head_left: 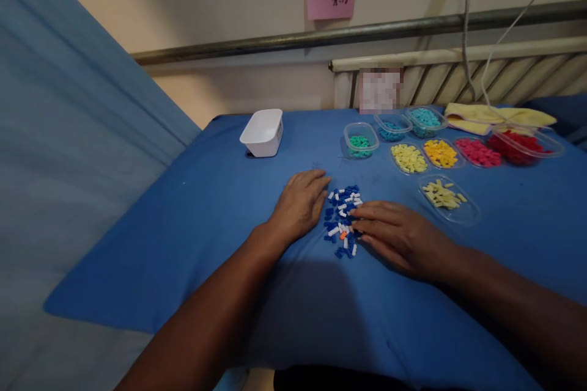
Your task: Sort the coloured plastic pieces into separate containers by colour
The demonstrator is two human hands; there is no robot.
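A loose pile of small blue and white plastic pieces (342, 212), with an orange piece (343, 235) among them, lies on the blue cloth between my hands. My left hand (300, 204) rests on its edge along the pile's left side, fingers stretched forward and holding nothing that I can see. Fingers extended, my right hand (398, 235) reaches in from the right; its fingertips touch the pile's right edge and cover some of the pieces there.
A white tub (261, 134) stands at the back left. Clear containers hold green (361, 145), pale yellow (409, 159), orange-yellow (441, 153), pink (479, 151) and red pieces (518, 146). A lid (465, 214) carries yellow pieces. A yellow cloth (504, 116) lies behind, near the radiator (440, 76).
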